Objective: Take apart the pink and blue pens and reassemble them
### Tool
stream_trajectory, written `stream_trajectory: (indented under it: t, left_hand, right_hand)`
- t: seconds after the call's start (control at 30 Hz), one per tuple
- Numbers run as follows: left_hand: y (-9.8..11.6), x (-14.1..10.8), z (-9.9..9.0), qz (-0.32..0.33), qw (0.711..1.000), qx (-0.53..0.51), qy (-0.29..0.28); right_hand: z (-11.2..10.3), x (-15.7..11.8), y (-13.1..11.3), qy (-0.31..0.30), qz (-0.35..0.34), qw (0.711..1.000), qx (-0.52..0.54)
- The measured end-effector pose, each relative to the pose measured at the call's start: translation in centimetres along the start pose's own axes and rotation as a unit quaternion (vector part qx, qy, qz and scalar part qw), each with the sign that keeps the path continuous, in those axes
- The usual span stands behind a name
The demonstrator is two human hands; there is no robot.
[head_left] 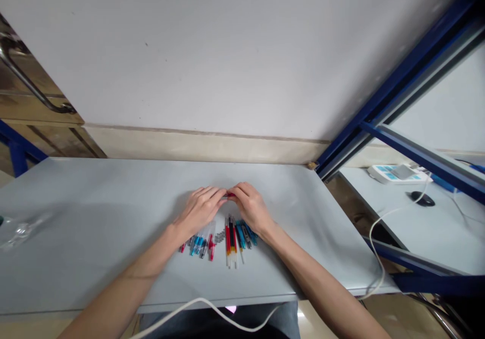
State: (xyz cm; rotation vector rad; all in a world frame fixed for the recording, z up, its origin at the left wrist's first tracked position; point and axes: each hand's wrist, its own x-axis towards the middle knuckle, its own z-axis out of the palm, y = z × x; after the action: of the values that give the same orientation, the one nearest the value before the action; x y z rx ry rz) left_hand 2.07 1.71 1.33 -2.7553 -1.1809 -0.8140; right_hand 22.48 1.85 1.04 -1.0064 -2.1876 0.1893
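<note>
My left hand (203, 208) and my right hand (250, 206) meet above the grey table, their fingertips pinching a small red pen part (229, 195) between them. Just below my left hand lie clear pen barrels with pink, blue and black grips (200, 243). A small group of metal springs (220, 236) rests beside them. Several red and black ink refills (231, 240) lie side by side in the middle. Blue and dark pen parts (246, 234) sit close to my right wrist, partly covered by it.
A clear plastic bag (20, 232) lies at the table's left. A white cable (204, 303) crosses the front edge. Behind the blue frame (364, 111) on the right, another table holds a white device (397, 174) and a black mouse (422, 198). A wall stands behind the table.
</note>
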Motion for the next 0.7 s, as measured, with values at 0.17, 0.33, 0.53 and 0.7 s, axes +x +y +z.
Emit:
stream_trajectory:
  t: [0.17, 0.33, 0.53, 0.7]
  left_hand:
    - [0.1, 0.4, -0.5, 0.009, 0.998, 0.059, -0.008]
    - [0.4, 0.1, 0.1, 0.0, 0.998, 0.058, -0.004]
    - [0.0, -0.4, 0.3, -0.024, 1.0, 0.01, -0.015]
    - [-0.1, 0.1, -0.4, -0.003, 0.999, 0.04, -0.019]
  right_hand:
    - [0.0, 0.1, -0.1, -0.006, -0.023, 1.0, -0.018]
    - [0.1, -0.1, -0.2, 0.003, -0.033, 0.999, -0.041]
    - [-0.5, -0.2, 0.5, 0.019, -0.012, 0.997, -0.074]
    - [-0.9, -0.2, 0.4, -0.036, -0.01, 0.999, -0.035]
